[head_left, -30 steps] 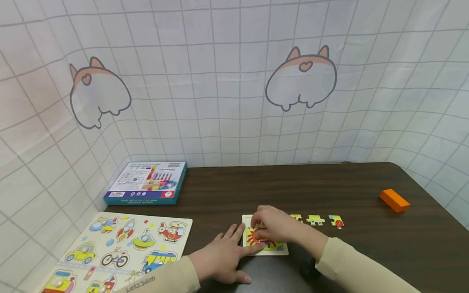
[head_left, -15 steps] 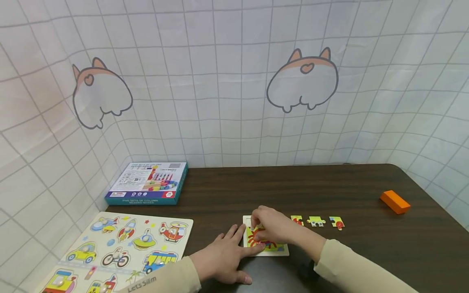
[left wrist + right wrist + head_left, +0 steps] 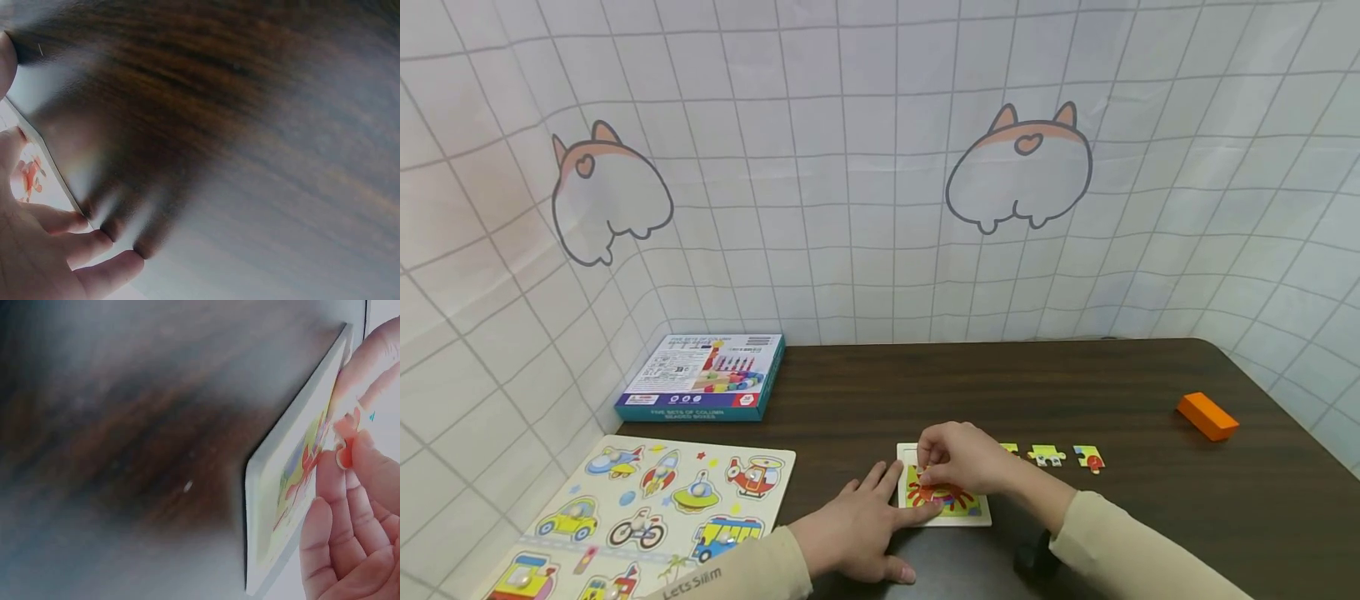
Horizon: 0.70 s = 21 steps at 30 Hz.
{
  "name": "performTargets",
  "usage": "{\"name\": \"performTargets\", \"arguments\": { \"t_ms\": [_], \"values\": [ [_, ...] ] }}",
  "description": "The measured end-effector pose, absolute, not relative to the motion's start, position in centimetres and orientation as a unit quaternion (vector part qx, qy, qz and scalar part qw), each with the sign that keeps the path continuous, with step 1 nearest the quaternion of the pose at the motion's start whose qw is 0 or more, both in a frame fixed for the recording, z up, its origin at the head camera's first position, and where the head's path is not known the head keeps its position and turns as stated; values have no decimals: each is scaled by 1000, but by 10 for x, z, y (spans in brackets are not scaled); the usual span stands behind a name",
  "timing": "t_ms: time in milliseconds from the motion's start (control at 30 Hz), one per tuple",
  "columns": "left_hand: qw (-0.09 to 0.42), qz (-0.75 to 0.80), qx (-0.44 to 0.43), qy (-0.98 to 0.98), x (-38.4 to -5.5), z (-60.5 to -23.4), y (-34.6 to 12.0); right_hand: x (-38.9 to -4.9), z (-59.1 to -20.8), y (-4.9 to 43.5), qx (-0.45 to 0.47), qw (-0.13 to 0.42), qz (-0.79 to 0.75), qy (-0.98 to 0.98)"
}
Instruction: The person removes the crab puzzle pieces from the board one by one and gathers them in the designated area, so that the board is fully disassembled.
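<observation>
A small jigsaw puzzle board [image 3: 951, 520] with a white frame and a red-and-yellow picture lies on the dark table. My left hand [image 3: 861, 529] rests beside it, fingers spread, with the index finger reaching over its front part and other fingertips at its left edge. Above the board, my right hand [image 3: 962, 457] pinches a red jigsaw piece [image 3: 344, 455] between thumb and fingers. The right hand hides the board's upper right part. In the left wrist view the left hand's fingers [image 3: 111, 275] are spread against the board's rim.
Loose jigsaw pieces lie right of the board, among them a yellow piece [image 3: 1046, 455] and a corner piece [image 3: 1089, 457]. An orange block [image 3: 1207, 417] is farther right. At left are a knobbed vehicle puzzle [image 3: 651, 510] and a teal box [image 3: 700, 377].
My right hand has lifted and turned slightly, showing more of the red picture beneath it. The left hand stays in place. The head view has shifted a little.
</observation>
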<state>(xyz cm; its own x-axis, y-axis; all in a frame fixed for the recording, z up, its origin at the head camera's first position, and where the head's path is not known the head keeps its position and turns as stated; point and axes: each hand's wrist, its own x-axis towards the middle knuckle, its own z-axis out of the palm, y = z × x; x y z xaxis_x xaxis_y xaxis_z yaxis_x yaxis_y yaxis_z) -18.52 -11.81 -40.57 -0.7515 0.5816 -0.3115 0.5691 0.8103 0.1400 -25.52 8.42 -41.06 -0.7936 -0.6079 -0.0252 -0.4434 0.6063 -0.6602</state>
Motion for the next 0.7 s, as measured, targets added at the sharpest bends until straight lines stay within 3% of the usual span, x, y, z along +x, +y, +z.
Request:
{"name": "performTargets", "arguments": {
  "t_ms": [400,700],
  "values": [
    [178,26,301,937,-186,-409,-119,-260,-409,93,-285,104,-369,879],
    [172,27,296,939,-185,-409,-119,-264,-397,163,-220,37,-343,913]
  ]
}}
